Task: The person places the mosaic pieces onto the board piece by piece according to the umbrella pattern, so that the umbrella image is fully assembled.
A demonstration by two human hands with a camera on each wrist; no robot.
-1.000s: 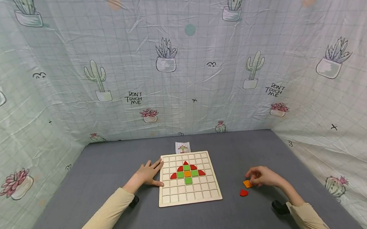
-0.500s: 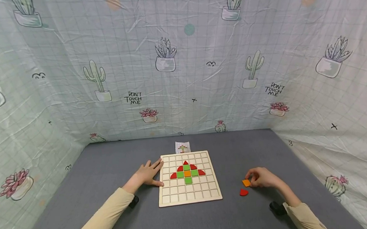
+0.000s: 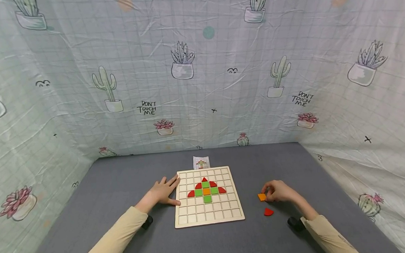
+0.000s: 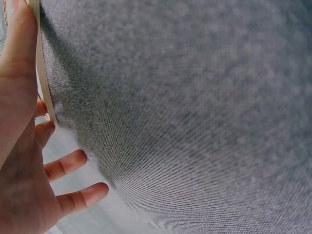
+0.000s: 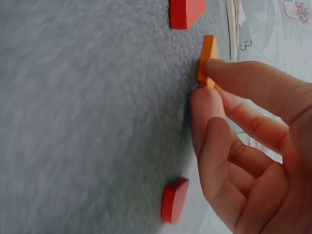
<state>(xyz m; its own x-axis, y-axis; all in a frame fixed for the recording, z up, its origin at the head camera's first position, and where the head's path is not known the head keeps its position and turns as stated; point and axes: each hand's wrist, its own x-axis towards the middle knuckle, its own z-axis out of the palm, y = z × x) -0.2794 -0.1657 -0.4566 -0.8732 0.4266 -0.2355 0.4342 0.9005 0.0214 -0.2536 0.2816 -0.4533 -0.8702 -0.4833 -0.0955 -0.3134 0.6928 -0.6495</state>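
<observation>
My right hand (image 3: 279, 191) pinches an orange square tile (image 3: 261, 197) between thumb and fingertips, just right of the board. In the right wrist view the orange tile (image 5: 209, 56) stands out past the fingertips, near the table surface. A red quarter-round tile (image 3: 269, 212) lies close in front of that hand. My left hand (image 3: 164, 191) rests against the left edge of a wooden grid board (image 3: 225, 216), fingers spread. On the board, red, green and orange tiles form a tree-like shape. In the left wrist view the thumb of my left hand (image 4: 22, 161) touches the board's edge (image 4: 46, 92).
Two red tiles show in the right wrist view, one above (image 5: 187, 12) and one below (image 5: 174, 200) the hand. A small printed card (image 3: 201, 162) lies behind the board on the grey table (image 3: 123, 175). Patterned cloth (image 3: 214, 88) surrounds the table's back and sides.
My right hand has taken hold of the orange tile and moved left with it, toward the board. The left hand and the board stay where they were.
</observation>
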